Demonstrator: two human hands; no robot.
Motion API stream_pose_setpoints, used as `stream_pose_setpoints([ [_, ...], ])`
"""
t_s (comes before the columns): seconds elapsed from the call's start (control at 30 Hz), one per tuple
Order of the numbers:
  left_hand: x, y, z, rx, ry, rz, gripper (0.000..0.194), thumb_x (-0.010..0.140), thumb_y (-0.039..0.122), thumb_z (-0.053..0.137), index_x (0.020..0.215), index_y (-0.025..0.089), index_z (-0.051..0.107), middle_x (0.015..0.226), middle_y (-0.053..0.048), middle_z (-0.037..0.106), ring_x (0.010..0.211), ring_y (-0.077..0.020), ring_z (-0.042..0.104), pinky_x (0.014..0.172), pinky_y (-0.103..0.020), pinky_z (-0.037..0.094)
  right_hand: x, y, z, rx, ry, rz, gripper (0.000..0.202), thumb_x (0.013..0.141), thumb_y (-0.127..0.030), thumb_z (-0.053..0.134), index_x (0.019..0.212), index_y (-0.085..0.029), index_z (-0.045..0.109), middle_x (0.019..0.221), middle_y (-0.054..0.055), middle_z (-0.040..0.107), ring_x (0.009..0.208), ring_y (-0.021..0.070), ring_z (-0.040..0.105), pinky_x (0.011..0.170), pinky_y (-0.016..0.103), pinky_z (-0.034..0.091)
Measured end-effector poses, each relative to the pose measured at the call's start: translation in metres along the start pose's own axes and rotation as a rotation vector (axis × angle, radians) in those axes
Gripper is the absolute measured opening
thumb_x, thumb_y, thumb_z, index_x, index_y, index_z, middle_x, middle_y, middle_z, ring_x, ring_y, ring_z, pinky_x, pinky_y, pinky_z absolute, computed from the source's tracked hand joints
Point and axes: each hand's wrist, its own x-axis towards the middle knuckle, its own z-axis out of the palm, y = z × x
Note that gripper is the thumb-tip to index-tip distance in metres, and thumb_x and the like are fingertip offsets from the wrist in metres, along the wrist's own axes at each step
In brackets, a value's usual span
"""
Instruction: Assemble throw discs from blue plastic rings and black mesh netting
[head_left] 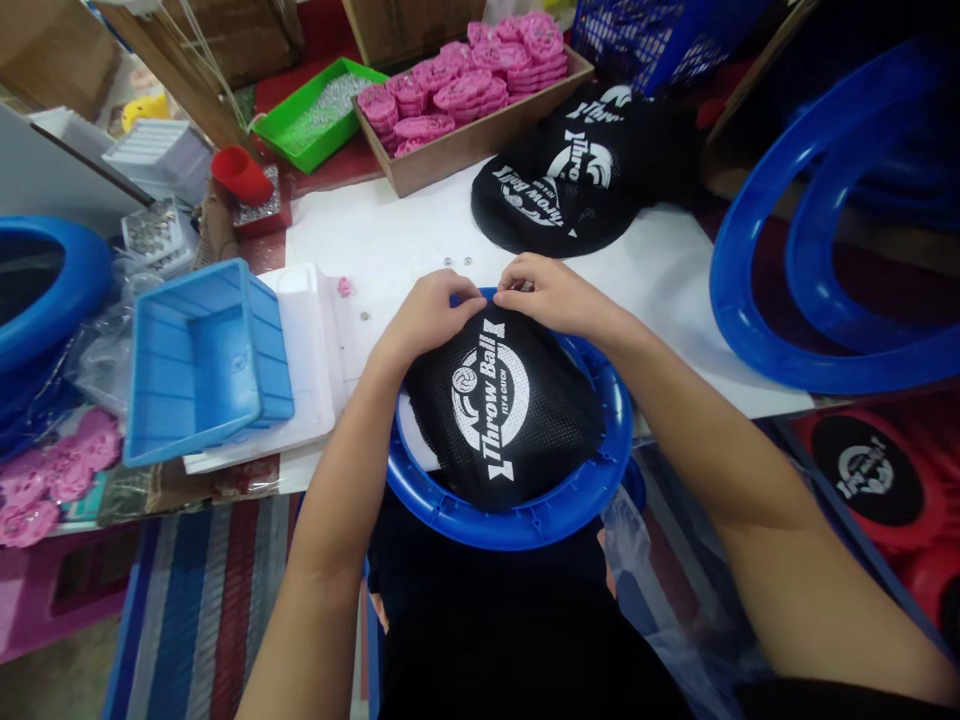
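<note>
A blue plastic ring (517, 532) rests at the table's near edge, close to my body. Over its opening lies a black mesh disc (555, 420) printed "Throw Ball" in white, covering most of the inside but not all of it. At the ring's far edge, my left hand (435, 315) pinches the mesh rim between thumb and fingers. Just beside it, my right hand (551, 295) is closed on the same rim, its fingertips close to the left ones. Beyond my hands, more printed black mesh discs (525, 205) lie in an overlapping pile.
Blue rings (739, 290) stand at the right. On the left sits a light-blue bin (210, 430). Behind are a cardboard tray (480, 140) of pink pieces, a green tray (300, 150) of small clear parts and a red cup (241, 176). Small metal bits (448, 262) dot the white tabletop.
</note>
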Motion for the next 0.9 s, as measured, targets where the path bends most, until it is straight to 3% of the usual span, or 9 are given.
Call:
stream_pose_setpoints([
  [0.23, 0.003, 0.002, 0.006, -0.046, -0.003, -0.072, 0.012, 0.091, 0.022, 0.067, 0.086, 0.016, 0.077, 0.094, -0.006, 0.078, 0.092, -0.0212, 0.069, 0.096, -0.038, 0.053, 0.003, 0.005, 0.003, -0.068, 0.019, -0.005, 0.012, 0.085, -0.027, 0.069, 0.076, -0.021, 0.074, 0.099, 0.008, 0.071, 0.089, 0.0241, 0.063, 0.094, 0.045, 0.054],
  [0.43, 0.006, 0.0, -0.005, -0.136, -0.107, -0.124, 0.013, 0.091, 0.024, 0.069, 0.091, 0.016, 0.079, 0.094, -0.006, 0.077, 0.091, -0.0205, 0.067, 0.094, -0.036, 0.053, 0.001, -0.003, -0.004, -0.067, -0.051, 0.06, 0.011, 0.084, -0.028, 0.07, 0.076, -0.021, 0.073, 0.084, 0.007, 0.075, 0.081, 0.0241, 0.066, 0.08, 0.042, 0.055],
  [0.53, 0.003, -0.005, -0.013, -0.075, -0.118, -0.128, 0.012, 0.09, 0.024, 0.068, 0.095, 0.019, 0.078, 0.097, -0.004, 0.077, 0.092, -0.0204, 0.067, 0.091, -0.035, 0.052, -0.002, -0.006, -0.013, -0.024, -0.073, 0.072, 0.013, 0.088, -0.033, 0.07, 0.085, -0.021, 0.074, 0.09, 0.008, 0.078, 0.086, 0.0264, 0.07, 0.084, 0.044, 0.056],
  [0.63, -0.015, -0.007, -0.019, 0.035, -0.085, -0.176, 0.012, 0.094, 0.026, 0.064, 0.089, 0.021, 0.073, 0.095, -0.005, 0.078, 0.09, -0.0223, 0.068, 0.086, -0.037, 0.052, -0.007, -0.006, -0.021, -0.051, -0.092, -0.03, 0.016, 0.09, -0.038, 0.07, 0.093, -0.023, 0.075, 0.104, 0.01, 0.078, 0.098, 0.0299, 0.07, 0.095, 0.049, 0.057],
  [0.73, -0.048, -0.006, -0.022, 0.157, -0.027, -0.23, 0.018, 0.098, 0.029, 0.058, 0.084, 0.022, 0.066, 0.092, -0.008, 0.077, 0.088, -0.0252, 0.068, 0.082, -0.039, 0.052, -0.009, -0.002, -0.025, -0.106, -0.151, -0.159, 0.021, 0.087, -0.04, 0.074, 0.102, -0.024, 0.075, 0.117, 0.011, 0.074, 0.113, 0.0335, 0.068, 0.106, 0.054, 0.053],
  [0.83, -0.075, -0.003, -0.024, 0.269, 0.017, -0.292, 0.017, 0.1, 0.028, 0.055, 0.088, 0.023, 0.065, 0.09, -0.011, 0.075, 0.086, -0.0271, 0.068, 0.081, -0.04, 0.052, -0.01, 0.002, -0.022, -0.148, -0.18, -0.19, 0.028, 0.086, -0.037, 0.074, 0.111, -0.024, 0.073, 0.122, 0.013, 0.071, 0.116, 0.0346, 0.066, 0.107, 0.055, 0.053],
  [0.9, -0.079, -0.002, -0.027, 0.319, 0.045, -0.277, 0.014, 0.099, 0.026, 0.056, 0.094, 0.022, 0.069, 0.095, -0.012, 0.074, 0.091, -0.0282, 0.068, 0.085, -0.042, 0.053, -0.01, 0.003, -0.017, -0.154, -0.18, -0.227, 0.027, 0.089, -0.036, 0.072, 0.113, -0.024, 0.072, 0.123, 0.013, 0.071, 0.117, 0.0343, 0.066, 0.108, 0.055, 0.053],
])
